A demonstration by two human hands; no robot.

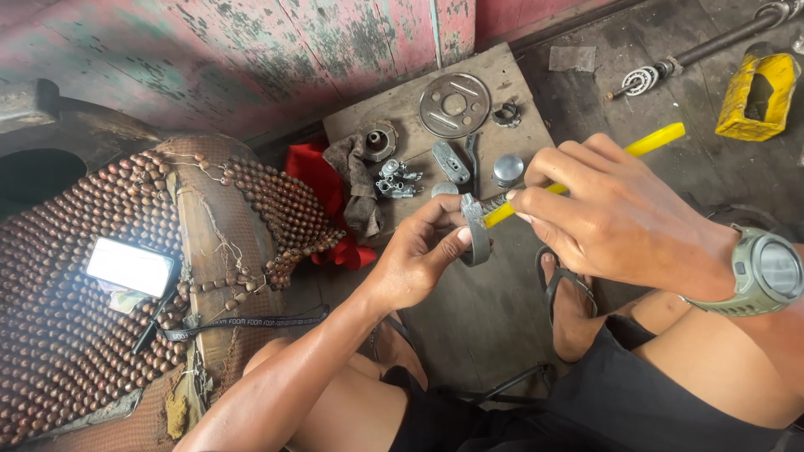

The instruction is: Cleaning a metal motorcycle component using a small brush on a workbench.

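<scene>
— What have we got in our hands, near the middle of the frame?

— Our left hand (419,251) pinches a curved grey metal part (477,237) between thumb and fingers, held in the air above our knees. Our right hand (615,219) is clenched round a yellow-handled tool (586,172), its tip resting against the part's upper end.

— How do we judge it will handle?

— Rigid and fairly light, we'd say, probably greasy, so slippery. Gripping its flat sides, as we do now, seems safest.

— And around us?

— A grey board (502,84) at upper centre carries a round metal plate (455,105), a small carburettor-like piece (396,179) and a cap (507,168). A beaded seat cover (67,335) with a phone (131,266) lies at the left.
</scene>
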